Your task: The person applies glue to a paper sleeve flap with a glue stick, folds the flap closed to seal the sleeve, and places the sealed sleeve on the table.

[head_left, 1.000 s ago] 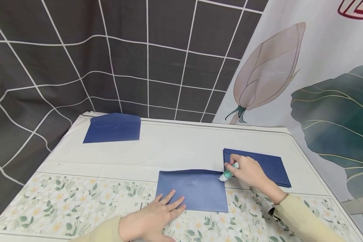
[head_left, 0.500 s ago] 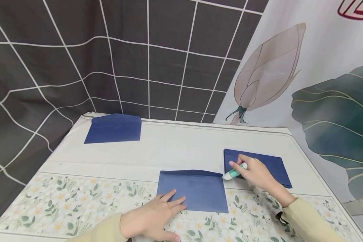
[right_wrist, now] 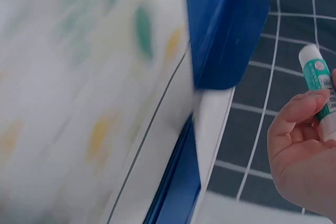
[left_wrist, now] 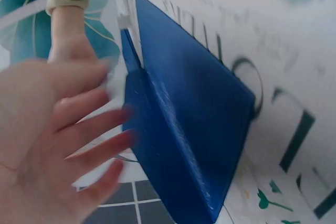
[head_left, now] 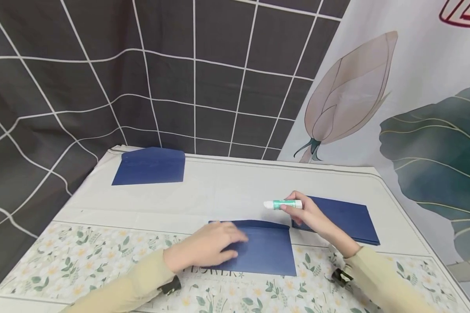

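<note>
A dark blue envelope point(head_left: 266, 254) lies near the front middle of the table, its flap point(head_left: 264, 224) raised along the far side. My left hand point(head_left: 213, 245) is over the envelope's left part, fingers spread loosely and blurred, holding nothing; whether it touches the paper I cannot tell. In the left wrist view, a shiny whitish streak point(left_wrist: 181, 129) runs along the fold. My right hand point(head_left: 311, 215) grips a white and green glue stick point(head_left: 283, 204) in the air beyond the envelope's far right corner. The stick lies nearly level, its white tip pointing left.
A stack of blue envelopes point(head_left: 346, 217) lies at the right, partly behind my right hand. Another envelope point(head_left: 150, 167) rests at the far left with its flap up. A dark gridded curtain point(head_left: 215, 87) hangs behind the table point(head_left: 227, 187).
My right hand has lifted the glue stick off the envelope's right corner and turned it level. My left hand has moved from pressing the lower left part up toward the flap.
</note>
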The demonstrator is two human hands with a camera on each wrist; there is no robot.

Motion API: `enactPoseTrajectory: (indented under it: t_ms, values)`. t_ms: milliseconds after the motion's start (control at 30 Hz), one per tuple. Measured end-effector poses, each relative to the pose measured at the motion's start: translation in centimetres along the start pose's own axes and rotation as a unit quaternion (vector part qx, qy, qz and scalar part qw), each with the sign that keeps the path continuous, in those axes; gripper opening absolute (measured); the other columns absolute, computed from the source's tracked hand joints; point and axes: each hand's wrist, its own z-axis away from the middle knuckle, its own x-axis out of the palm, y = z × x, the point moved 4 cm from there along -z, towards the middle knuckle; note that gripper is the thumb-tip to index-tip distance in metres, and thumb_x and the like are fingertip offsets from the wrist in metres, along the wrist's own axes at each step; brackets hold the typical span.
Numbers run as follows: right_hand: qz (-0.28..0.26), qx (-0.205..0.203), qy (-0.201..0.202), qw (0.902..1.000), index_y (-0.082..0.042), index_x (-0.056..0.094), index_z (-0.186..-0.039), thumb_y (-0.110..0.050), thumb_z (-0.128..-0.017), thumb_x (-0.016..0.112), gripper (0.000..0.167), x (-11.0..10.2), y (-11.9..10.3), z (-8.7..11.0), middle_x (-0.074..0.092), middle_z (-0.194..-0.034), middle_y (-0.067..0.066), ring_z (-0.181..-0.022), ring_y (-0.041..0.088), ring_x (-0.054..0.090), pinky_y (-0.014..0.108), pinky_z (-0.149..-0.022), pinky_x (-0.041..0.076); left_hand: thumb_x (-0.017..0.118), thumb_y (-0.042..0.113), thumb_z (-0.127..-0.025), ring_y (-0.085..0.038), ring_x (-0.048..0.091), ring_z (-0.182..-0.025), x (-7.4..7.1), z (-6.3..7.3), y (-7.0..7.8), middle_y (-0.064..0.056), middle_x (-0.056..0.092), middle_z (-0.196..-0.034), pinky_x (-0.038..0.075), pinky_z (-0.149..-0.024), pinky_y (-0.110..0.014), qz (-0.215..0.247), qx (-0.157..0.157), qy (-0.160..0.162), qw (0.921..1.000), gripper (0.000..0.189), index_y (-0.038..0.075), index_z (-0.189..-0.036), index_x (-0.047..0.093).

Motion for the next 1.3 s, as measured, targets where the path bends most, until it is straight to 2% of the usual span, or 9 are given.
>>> enactPoseTrajectory:
  t_ms: [133, 233, 333, 533, 633, 800, 967, 1067, 1300]
  values:
    - [-0.05, 0.021, -0.007, 0.9985, 0.001, 0.046, -0.103, -0.018, -0.097, 0.055, 0.021, 1.2, -0.5, -1.2, 0.052, -0.069, 0.0, -0.055, 0.008, 0.045, 0.027, -0.05, 0.042, 0.061, 0.024, -0.093, -0.022, 0.049, -0.131, -0.6, -1.2, -1.1, -0.003, 0.056, -0.139, 0.04, -0.107, -0.044, 0.015, -0.028, 0.064, 0.9975, 0.043, 0.013, -0.134, 0.056]
    - [-0.059, 0.023, -0.011, 0.9979, 0.0, 0.045, -0.102, -0.018, -0.097, 0.054, 0.02, 2.0, -0.7, -1.8, 0.051, -0.067, 0.0, -0.054, 0.009, 0.044, 0.027, -0.049, 0.041, 0.061, 0.021, -0.092, -0.025, 0.049, -0.132, -0.7, -1.8, -1.8, -0.005, 0.056, -0.139, 0.041, -0.106, -0.046, 0.021, -0.043, 0.081, 0.9955, 0.044, 0.011, -0.135, 0.056]
    - [-0.073, 0.026, -0.009, 0.9969, 0.0, 0.046, -0.1, -0.017, -0.096, 0.054, 0.019, 2.6, -0.7, -2.3, 0.049, -0.067, 0.0, -0.054, 0.009, 0.043, 0.026, -0.049, 0.04, 0.062, 0.019, -0.092, -0.025, 0.051, -0.129, -0.5, -2.2, -2.3, -0.007, 0.058, -0.136, 0.042, -0.106, -0.044, 0.024, -0.047, 0.082, 0.9953, 0.042, 0.009, -0.133, 0.057]
    - [-0.16, 0.082, 0.017, 0.9836, -0.007, 0.044, -0.098, -0.022, -0.098, 0.052, 0.017, 4.0, 0.3, -3.4, 0.048, -0.069, -0.004, -0.057, 0.009, 0.043, 0.023, -0.056, 0.041, 0.06, 0.018, -0.093, -0.027, 0.051, -0.13, 0.3, -2.8, -2.4, -0.012, 0.056, -0.138, 0.04, -0.109, -0.04, 0.044, -0.042, 0.045, 0.9971, 0.046, 0.002, -0.136, 0.052]
    - [-0.183, 0.102, 0.014, 0.9777, -0.008, 0.041, -0.1, -0.022, -0.1, 0.049, 0.017, 4.7, 0.7, -3.9, 0.048, -0.07, -0.005, -0.059, 0.009, 0.042, 0.024, -0.059, 0.041, 0.059, 0.02, -0.094, -0.025, 0.051, -0.131, 0.7, -2.9, -2.2, -0.012, 0.055, -0.14, 0.04, -0.11, -0.039, 0.05, -0.048, 0.029, 0.9972, 0.047, 0.002, -0.137, 0.051]
    - [-0.19, 0.114, -0.011, 0.975, -0.007, 0.04, -0.102, -0.022, -0.101, 0.047, 0.016, 5.4, 1.0, -4.3, 0.048, -0.07, -0.005, -0.061, 0.007, 0.043, 0.021, -0.06, 0.042, 0.056, 0.023, -0.096, -0.024, 0.049, -0.133, 1.2, -2.9, -1.5, -0.012, 0.052, -0.142, 0.039, -0.11, -0.038, 0.041, -0.039, 0.014, 0.9983, 0.048, 0.001, -0.138, 0.05]
    - [-0.183, 0.128, -0.04, 0.9738, -0.007, 0.041, -0.101, -0.024, -0.1, 0.048, 0.018, 6.3, 1.0, -3.8, 0.049, -0.07, -0.006, -0.061, 0.005, 0.045, 0.019, -0.06, 0.044, 0.053, 0.029, -0.098, -0.024, 0.043, -0.138, 1.7, -2.5, -0.7, -0.013, 0.046, -0.147, 0.036, -0.112, -0.038, 0.001, -0.016, -0.006, 0.9999, 0.052, 0.0, -0.141, 0.045]
    - [-0.171, 0.13, -0.042, 0.9758, -0.008, 0.042, -0.1, -0.025, -0.1, 0.049, 0.019, 6.8, 1.1, -3.3, 0.05, -0.07, -0.006, -0.06, 0.005, 0.047, 0.018, -0.06, 0.046, 0.051, 0.034, -0.099, -0.024, 0.036, -0.142, 2.3, -2.1, -0.4, -0.012, 0.039, -0.151, 0.034, -0.114, -0.04, -0.028, -0.011, -0.034, 0.999, 0.057, 0.001, -0.145, 0.04]
    - [-0.157, 0.105, -0.026, 0.9817, -0.002, 0.043, -0.102, -0.022, -0.099, 0.05, 0.021, 7.9, 1.4, -2.3, 0.052, -0.07, -0.004, -0.062, 0.004, 0.051, 0.017, -0.06, 0.05, 0.048, 0.043, -0.099, -0.024, 0.021, -0.148, 3.5, -1.2, 0.0, -0.011, 0.025, -0.158, 0.026, -0.117, -0.047, -0.029, -0.013, -0.09, 0.9954, 0.067, 0.003, -0.15, 0.029]
